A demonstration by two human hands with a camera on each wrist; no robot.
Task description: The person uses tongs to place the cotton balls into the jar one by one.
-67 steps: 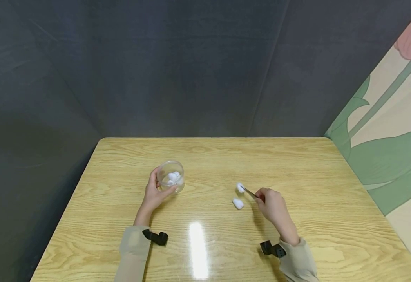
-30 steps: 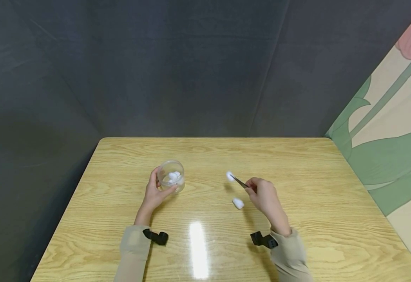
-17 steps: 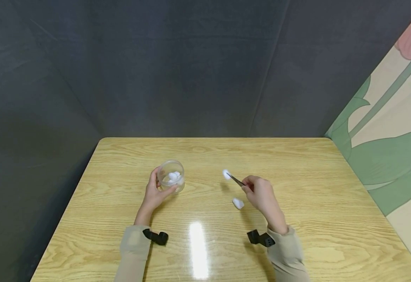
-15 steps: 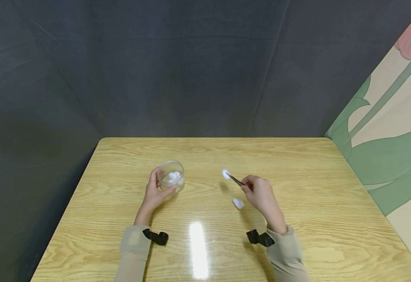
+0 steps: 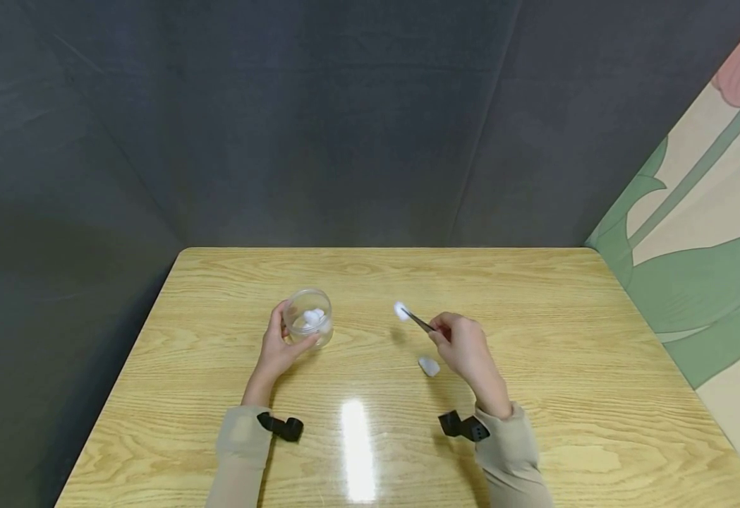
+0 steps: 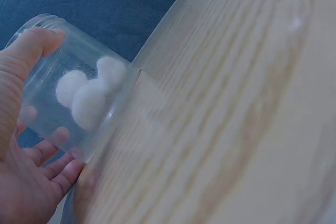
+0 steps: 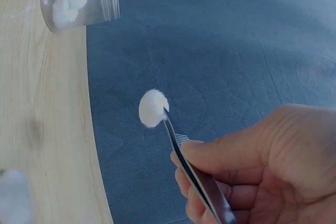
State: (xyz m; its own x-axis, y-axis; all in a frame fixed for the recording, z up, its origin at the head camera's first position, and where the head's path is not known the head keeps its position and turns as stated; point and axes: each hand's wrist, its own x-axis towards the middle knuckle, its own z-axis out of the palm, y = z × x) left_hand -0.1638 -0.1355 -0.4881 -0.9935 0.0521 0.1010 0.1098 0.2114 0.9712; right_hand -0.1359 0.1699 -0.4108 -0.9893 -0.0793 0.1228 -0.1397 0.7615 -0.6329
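A clear round jar [image 5: 325, 337] stands on the table at centre left, with several white cotton balls [image 6: 89, 103] inside. My left hand [image 5: 277, 353] grips its side, thumb on the near side and fingers behind. Metal tweezers [image 7: 185, 163] are pinched in my right hand [image 5: 469, 349]. Their tips hold one cotton ball [image 7: 152, 108] above the table, to the right of the jar. A second cotton ball [image 5: 429, 366] lies on the table, just left of and below my right hand.
The wood-grain table [image 5: 217, 282] has its far edge against a dark cloth [image 5: 344, 141]. A patterned cloth [image 5: 693, 282] with green leaves and a pink flower hangs at the right. Black straps with small devices sit on both wrists.
My right hand has moved left and slightly away from me, carrying the cotton ball in the tweezers closer to the jar. My left hand and the jar have stayed still.
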